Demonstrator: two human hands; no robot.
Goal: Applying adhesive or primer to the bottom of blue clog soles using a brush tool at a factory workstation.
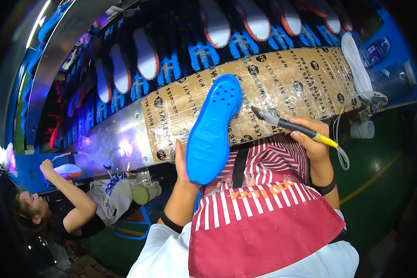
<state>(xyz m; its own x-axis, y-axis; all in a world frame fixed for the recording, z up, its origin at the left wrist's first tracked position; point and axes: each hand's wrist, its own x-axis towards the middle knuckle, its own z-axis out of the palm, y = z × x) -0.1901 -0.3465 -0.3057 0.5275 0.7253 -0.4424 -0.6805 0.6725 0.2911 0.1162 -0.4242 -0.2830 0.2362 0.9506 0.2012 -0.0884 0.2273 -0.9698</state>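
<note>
My left hand [181, 167] is closed on the edge of a bright blue shoe sole [211, 134], with its thumb along the left side. The sole stands tilted over the bench, its holed end pointing away from me and its grooved face up. In my right hand [314, 139] is a glue brush [292, 125] with a dark handle, a yellow end and a thin clear tube trailing from it. The brush's dark bristles point left, a little to the right of the sole and apart from it.
Tape-covered cardboard [282, 88] with printing lines the bench. Beyond it, white shoe uppers [147, 58] with orange edges and blue soles [204, 55] stand in a row. At the right are white flat pieces [355, 69] and a bottle [378, 50]. A co-worker [78, 208] sits at the left.
</note>
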